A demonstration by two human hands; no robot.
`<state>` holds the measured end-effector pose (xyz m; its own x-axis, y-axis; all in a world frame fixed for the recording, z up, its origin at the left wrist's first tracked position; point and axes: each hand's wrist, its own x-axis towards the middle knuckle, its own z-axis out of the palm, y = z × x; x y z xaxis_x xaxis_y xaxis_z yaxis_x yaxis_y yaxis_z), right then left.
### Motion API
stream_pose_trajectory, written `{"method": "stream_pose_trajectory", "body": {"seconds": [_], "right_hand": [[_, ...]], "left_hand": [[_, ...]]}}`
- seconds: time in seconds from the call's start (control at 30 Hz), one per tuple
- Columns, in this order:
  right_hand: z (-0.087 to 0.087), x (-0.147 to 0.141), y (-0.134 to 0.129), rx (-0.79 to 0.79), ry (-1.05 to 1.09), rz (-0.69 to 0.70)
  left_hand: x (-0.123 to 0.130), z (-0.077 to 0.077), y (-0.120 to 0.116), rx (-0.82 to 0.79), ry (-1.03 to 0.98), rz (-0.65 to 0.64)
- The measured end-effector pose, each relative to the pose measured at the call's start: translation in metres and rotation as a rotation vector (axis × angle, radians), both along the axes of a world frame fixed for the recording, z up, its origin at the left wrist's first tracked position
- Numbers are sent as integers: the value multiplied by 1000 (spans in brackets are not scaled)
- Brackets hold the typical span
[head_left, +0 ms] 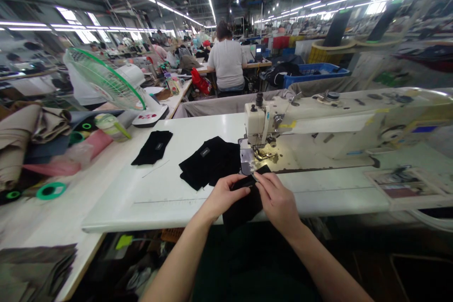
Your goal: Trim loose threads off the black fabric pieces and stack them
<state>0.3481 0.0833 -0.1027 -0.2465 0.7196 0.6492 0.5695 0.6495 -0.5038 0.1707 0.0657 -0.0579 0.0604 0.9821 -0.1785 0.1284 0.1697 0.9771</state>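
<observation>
A black fabric piece (242,207) with a small label hangs between my hands at the table's front edge, just before the needle area of the sewing machine (262,125). My left hand (224,196) grips its left side, thumb on top near the label. On the right, my right hand (278,198) pinches the upper edge between thumb and fingers. Left of the machine lies a pile of black pieces (208,160), its top one bearing a grey label. Farther left rests another labelled black piece (153,147).
A green-rimmed fan (106,80) stands at the back left, near fabric rolls (21,137) and a green spool (51,191). A parts tray (410,186) is at the right. Ahead, a person in a grey shirt (227,63) sits facing away. A blue crate (318,73) stands behind the machine.
</observation>
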Motion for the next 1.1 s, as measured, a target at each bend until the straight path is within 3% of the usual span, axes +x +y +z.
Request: {"method": "stream_pose_trajectory", "body": {"seconds": [1.1], "right_hand": [[6,3,-3,-17,-12,22]], "left_hand": [[2,0,5,77,104,-5]]}}
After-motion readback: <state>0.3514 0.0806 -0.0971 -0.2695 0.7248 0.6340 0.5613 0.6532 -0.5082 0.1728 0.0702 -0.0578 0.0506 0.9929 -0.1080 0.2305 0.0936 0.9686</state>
